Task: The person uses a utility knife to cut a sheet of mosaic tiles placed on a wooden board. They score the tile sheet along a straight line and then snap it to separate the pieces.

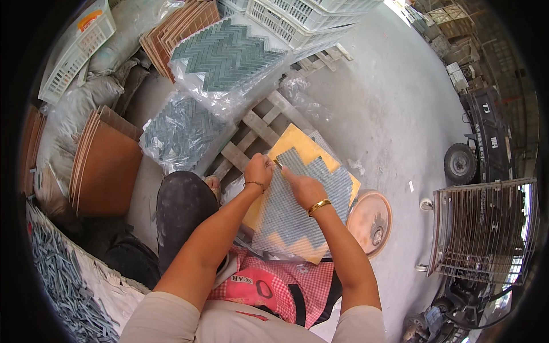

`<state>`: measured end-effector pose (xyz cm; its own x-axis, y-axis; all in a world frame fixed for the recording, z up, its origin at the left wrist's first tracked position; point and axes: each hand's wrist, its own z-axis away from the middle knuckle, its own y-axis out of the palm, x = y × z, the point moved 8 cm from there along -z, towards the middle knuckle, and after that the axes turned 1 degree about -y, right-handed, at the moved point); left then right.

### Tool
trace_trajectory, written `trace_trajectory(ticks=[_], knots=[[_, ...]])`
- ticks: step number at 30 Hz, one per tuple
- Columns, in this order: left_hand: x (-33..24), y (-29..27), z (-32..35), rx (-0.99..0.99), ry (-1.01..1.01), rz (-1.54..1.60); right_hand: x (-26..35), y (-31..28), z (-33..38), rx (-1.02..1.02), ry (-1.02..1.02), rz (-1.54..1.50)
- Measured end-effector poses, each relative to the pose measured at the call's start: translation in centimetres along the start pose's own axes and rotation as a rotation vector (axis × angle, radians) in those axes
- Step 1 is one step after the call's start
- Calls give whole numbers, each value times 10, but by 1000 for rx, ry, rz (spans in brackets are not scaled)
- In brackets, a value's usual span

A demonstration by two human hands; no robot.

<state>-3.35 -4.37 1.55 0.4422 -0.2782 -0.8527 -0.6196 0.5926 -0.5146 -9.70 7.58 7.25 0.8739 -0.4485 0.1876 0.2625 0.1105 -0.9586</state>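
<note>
The right hand grips a small tool, its tip pointing at the left hand. The left hand is closed at the gray mat's edge; I cannot tell if it pinches anything. The zigzag-ended gray mat lies under the right hand, its long way running from the lap outward, leaning right.

grey mesh-backed sheet, zigzag-edged
</note>
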Motion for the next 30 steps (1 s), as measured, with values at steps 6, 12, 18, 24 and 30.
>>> trace_trajectory(ticks=[6, 12, 18, 24, 30], knots=[[0, 1, 0, -9, -13, 20, -4, -8, 2, 30, -7, -117], [4, 1, 0, -41, 16, 51, -5, -5, 0, -53, -27, -156], [4, 0, 1, -91, 51, 44, -2, -9, -2, -19, -10, -19], [7, 2, -1, -17, -6, 52, -7, -7, 10, 55, 68, -80], [5, 1, -5, 19, 18, 140, -19, 1, 10, 130, 330, -643]])
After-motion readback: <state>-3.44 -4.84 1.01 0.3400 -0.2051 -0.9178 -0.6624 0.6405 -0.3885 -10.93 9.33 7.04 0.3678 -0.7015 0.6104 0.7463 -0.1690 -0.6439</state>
